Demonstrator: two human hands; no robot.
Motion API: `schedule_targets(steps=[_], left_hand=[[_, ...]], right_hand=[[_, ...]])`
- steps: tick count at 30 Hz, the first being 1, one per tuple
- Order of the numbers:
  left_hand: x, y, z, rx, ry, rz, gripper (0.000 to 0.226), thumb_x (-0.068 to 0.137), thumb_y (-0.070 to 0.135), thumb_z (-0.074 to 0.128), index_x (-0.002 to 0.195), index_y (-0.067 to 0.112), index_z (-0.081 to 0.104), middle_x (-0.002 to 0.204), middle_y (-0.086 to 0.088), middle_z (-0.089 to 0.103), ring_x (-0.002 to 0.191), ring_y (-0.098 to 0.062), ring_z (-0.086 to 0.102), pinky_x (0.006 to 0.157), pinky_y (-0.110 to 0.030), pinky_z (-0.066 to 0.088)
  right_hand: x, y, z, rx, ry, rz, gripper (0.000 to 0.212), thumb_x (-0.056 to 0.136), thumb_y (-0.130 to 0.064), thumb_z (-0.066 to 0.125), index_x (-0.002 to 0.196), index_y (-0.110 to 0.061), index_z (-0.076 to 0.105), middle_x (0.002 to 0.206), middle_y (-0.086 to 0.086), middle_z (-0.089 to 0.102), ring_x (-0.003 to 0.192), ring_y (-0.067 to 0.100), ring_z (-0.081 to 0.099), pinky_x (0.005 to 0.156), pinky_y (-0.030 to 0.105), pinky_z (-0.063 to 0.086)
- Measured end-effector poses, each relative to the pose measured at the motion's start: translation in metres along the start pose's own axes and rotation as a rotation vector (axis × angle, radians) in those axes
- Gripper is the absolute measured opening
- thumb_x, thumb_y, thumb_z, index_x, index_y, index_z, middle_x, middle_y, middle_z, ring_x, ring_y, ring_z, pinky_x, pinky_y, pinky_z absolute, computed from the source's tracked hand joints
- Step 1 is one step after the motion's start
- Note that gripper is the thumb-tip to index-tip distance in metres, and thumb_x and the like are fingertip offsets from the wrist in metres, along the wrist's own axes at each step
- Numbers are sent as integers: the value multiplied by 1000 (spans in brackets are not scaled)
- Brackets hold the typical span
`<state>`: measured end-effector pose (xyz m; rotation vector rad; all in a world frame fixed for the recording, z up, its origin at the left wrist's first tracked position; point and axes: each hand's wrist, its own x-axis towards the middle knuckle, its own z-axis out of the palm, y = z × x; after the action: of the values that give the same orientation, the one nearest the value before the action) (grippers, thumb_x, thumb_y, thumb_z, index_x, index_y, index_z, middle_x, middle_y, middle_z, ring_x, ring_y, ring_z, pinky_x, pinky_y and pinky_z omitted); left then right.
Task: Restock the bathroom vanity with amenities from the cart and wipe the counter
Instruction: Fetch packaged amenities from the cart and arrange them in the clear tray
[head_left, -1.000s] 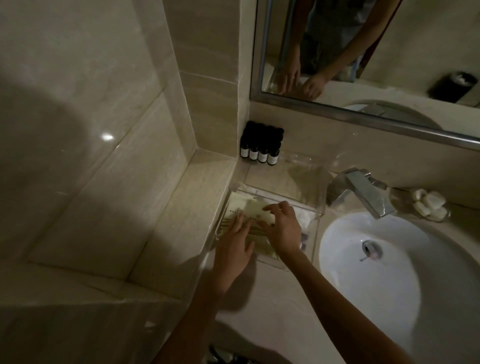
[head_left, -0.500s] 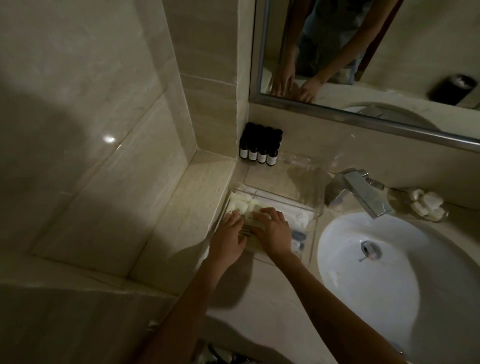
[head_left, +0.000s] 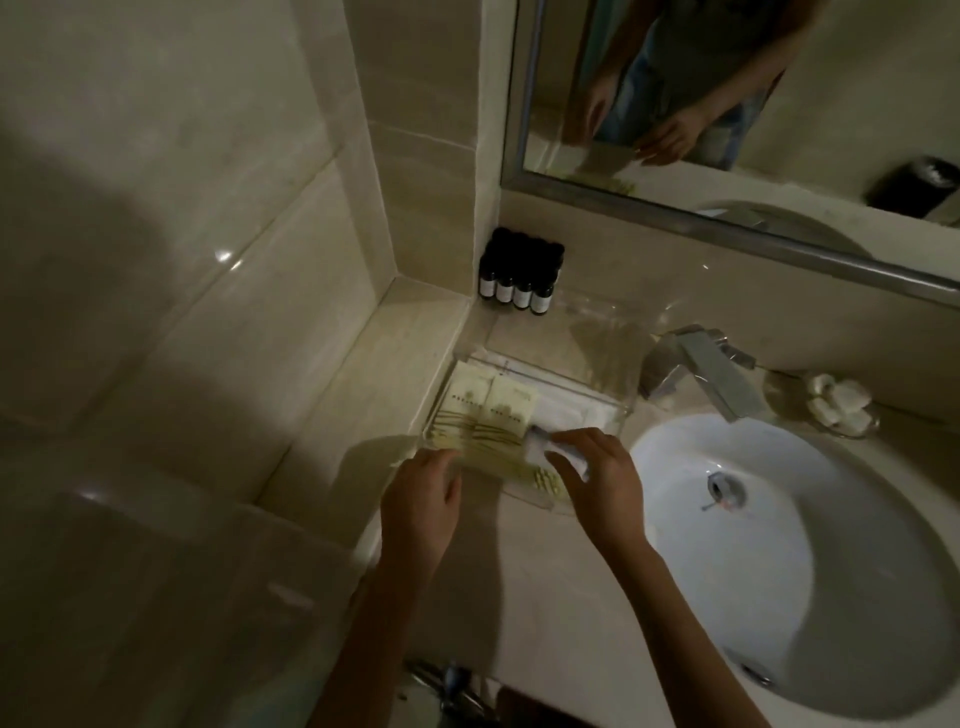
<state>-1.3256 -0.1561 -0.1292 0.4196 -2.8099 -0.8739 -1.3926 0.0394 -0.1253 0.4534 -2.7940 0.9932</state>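
Restocking step, amenity tray. The right hand (head_left: 602, 493) appears to pinch a small white packet (head_left: 537, 444) between thumb and forefinger, low over the near right part of the clear acrylic amenity tray (head_left: 597, 400); motion blur hides the exact contact. The left hand (head_left: 421, 509) sits at the tray's near left edge, fingers bent down toward the cream printed sachets (head_left: 498, 415). Whether it holds or merely touches them cannot be told.

The sachets lie flat in overlapping rows across the left half of the tray, with white folded items (head_left: 571, 418) on the right. The tray rests on the beige stone counter (head_left: 519, 571), between the side wall ledge and the white oval basin (head_left: 779, 545). Four small dark bottles with pale labels (head_left: 519, 278) stand in the back corner, well apart from the hands. A chrome angular tap (head_left: 696, 364) and a small dish of white round pieces (head_left: 836, 402) lie behind the basin.

Judgement: stocking is under way and wiping is not yet begun. The next move calls for seating the packet flat in the tray's free space without disturbing the rows.
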Motion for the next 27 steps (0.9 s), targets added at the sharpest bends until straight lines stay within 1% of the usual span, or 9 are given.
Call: schedule_targets(steps=[3,5,9,11,14,16,19,24,27], left_hand=[[-30,-5,-1,9,43,-18,29,74,4,75,102,11,72,88,-8,71,80,-27,67,68,-33,54],[-52,-4,-6,62,66,-68,29,73,5,75,100,11,72,87,-8,70,78,-28,67,65,-35,55],[-106,8,-18,101,162,-279,29,83,12,67,112,17,70,104,-5,69,92,-25,65,75,-33,51],[-135,14,-24,69,205,-354,25,85,11,62,109,14,70,103,-7,68,91,-26,65,76,-31,48],[-190,27,-32,20,256,-496,22,89,18,51,105,13,65,102,-7,66,90,-25,64,80,-37,52],[-231,35,-35,14,323,-594,25,88,24,49,104,14,65,101,-8,65,88,-29,64,76,-40,52],[-300,50,-41,71,430,-757,21,89,21,59,108,17,67,103,-6,66,89,-26,64,75,-37,53],[-417,84,-42,105,646,-1009,16,89,21,63,104,18,69,98,-3,68,81,-22,65,67,-31,52],[-477,100,-38,124,750,-1171,21,90,23,62,110,21,68,103,-1,69,87,-19,65,70,-24,45]], right_hand=[[-12,-2,1,-16,-106,-73,19,84,-22,72,103,-24,70,103,-4,69,94,17,61,77,28,47],[-17,-10,1,2,-180,-147,19,83,-20,73,102,-22,71,103,-3,69,94,19,62,77,26,45],[-27,-33,0,7,-358,-386,19,83,-21,73,102,-23,70,102,-3,70,93,21,64,80,34,51],[-37,-46,-1,31,-389,-501,20,82,-21,74,101,-24,70,99,-3,70,91,23,65,78,38,52],[-64,-67,-8,76,-422,-646,18,82,-21,75,99,-25,70,96,-5,69,88,20,65,76,30,48],[-87,-81,-11,119,-473,-748,15,86,-25,69,101,-25,69,97,-6,68,88,18,63,74,28,49],[-131,-106,-15,189,-576,-879,20,86,-34,59,101,-25,70,98,-2,69,88,20,63,73,29,50],[-222,-143,-16,256,-769,-1113,14,82,-23,67,96,-21,71,90,0,70,82,23,64,75,36,46],[-277,-158,-16,296,-939,-1227,22,85,-33,57,93,-19,71,90,3,68,81,25,65,67,37,53]])
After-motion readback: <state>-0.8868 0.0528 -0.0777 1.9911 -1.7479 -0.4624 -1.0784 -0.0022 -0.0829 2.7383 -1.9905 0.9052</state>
